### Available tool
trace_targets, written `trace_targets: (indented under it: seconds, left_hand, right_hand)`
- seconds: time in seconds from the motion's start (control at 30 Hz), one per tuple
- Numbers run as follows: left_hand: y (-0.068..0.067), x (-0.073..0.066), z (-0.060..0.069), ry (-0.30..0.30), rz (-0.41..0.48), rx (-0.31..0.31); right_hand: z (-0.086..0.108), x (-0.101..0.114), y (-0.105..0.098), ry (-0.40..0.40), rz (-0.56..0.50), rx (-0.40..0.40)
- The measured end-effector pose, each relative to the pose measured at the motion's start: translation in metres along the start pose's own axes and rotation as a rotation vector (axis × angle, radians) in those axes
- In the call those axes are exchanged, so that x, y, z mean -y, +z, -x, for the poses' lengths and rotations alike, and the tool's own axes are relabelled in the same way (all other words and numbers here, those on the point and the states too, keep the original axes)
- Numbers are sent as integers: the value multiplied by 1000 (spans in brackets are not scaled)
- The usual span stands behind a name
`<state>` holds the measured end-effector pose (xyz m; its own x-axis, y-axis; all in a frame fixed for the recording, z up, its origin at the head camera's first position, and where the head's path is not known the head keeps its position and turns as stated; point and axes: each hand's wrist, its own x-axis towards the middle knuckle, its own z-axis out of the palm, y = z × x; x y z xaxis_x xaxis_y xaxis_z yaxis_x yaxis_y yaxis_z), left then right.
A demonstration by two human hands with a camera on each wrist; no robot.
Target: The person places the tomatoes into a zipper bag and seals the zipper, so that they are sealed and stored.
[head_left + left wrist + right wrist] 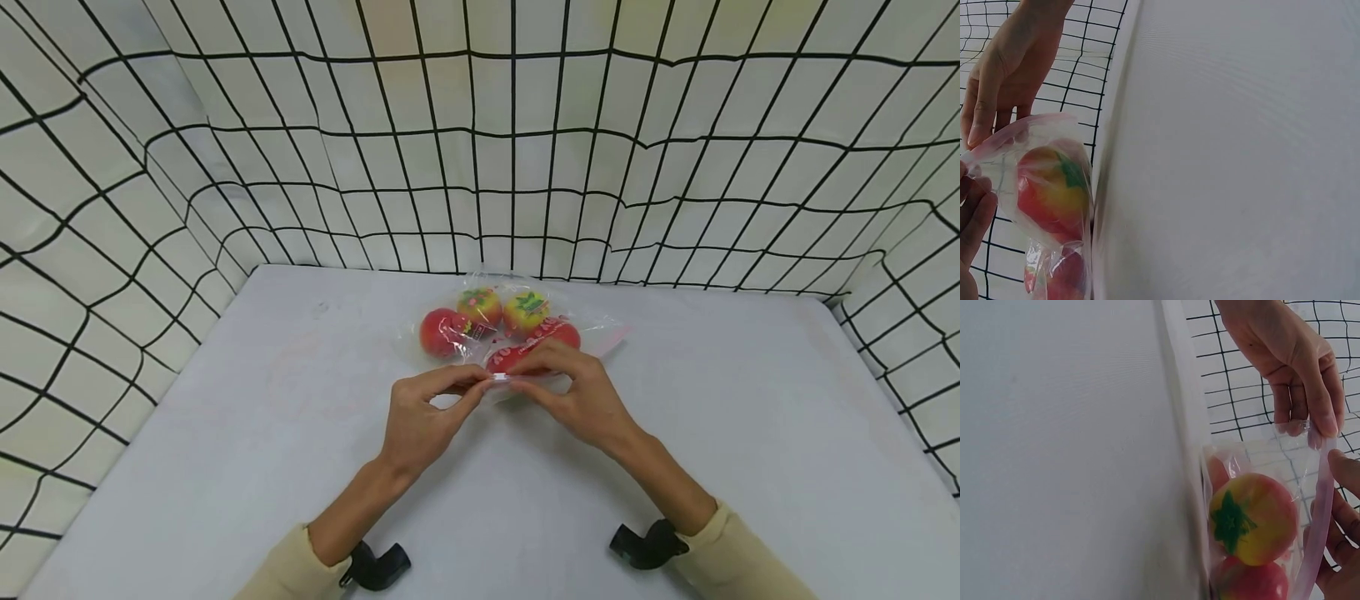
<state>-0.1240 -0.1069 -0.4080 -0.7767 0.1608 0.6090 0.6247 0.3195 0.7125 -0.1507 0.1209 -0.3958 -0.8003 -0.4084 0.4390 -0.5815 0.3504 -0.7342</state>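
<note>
A clear zip bag (596,335) with a pink strip along its mouth lies on the table. Inside it are two red-and-yellow fruits (527,312) with green leafy tops, a round red fruit (442,333) and a red item (562,333), partly behind white print. At the near edge, my left hand (423,417) pinches the zip strip between thumb and fingers. My right hand (588,404) pinches the same strip just to the right, fingertips close to the left ones. The right wrist view shows both hands along the pink zip strip (1319,531).
A white-covered table (225,400) lies under the bag. Black netting (513,133) over pale walls rises at the back and both sides. Black devices (648,544) are worn at both wrists, by the beige sleeves (738,554).
</note>
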Motion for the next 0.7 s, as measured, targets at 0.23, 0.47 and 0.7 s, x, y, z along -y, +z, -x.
trace_targets:
  seconds: [0.23, 0.47, 0.7]
  left_hand:
    - [0, 1, 1, -8, -5, 3]
    - [0, 1, 2, 12, -5, 11]
    - [2, 1, 2, 21, 4, 13]
  right_hand:
    - [0, 0, 3, 7, -22, 0]
    - [-1, 0, 8, 12, -16, -5]
    - [-1, 1, 10, 16, -19, -10]
